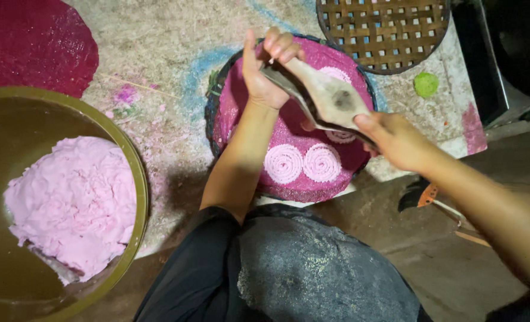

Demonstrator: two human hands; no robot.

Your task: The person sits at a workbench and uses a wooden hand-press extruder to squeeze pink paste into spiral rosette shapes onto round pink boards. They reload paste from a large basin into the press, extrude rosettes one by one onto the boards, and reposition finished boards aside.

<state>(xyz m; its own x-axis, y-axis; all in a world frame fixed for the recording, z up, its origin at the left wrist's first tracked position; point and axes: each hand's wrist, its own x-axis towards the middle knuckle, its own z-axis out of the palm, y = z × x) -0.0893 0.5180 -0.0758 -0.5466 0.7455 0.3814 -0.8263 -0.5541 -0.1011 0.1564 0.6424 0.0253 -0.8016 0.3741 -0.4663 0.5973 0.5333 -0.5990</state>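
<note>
Your left hand (263, 71) is closed around the upper end of a flat wooden press (330, 98), fingers curled over its top edge and thumb side toward you, while your right hand (396, 140) clamps the lower end, thumb lying along the top face. Between them the press hangs tilted, its high end at your left hand and its low end at your right, held in the air above a round tray (241, 89) lined with a deep pink, grainy surface. A dark oval patch shows on the press's upper face. On the tray below, two pale pink coils (303, 163) lie touching side by side near the edge closest to you; a further coil (336, 74) or two is mostly hidden behind the press and your right hand, so you cannot count them. Your left forearm crosses the tray's near left rim and covers part of it. Beyond the tray, at the top, a woven lattice tray (384, 33) lies on the dusty floor, with a small green lump (426, 84) just right of it. Well to your left, a wide metal basin (130, 161) holds a big mound of pink dough (74, 203). A dark red round sheet (32, 42) lies at the far left corner.
</note>
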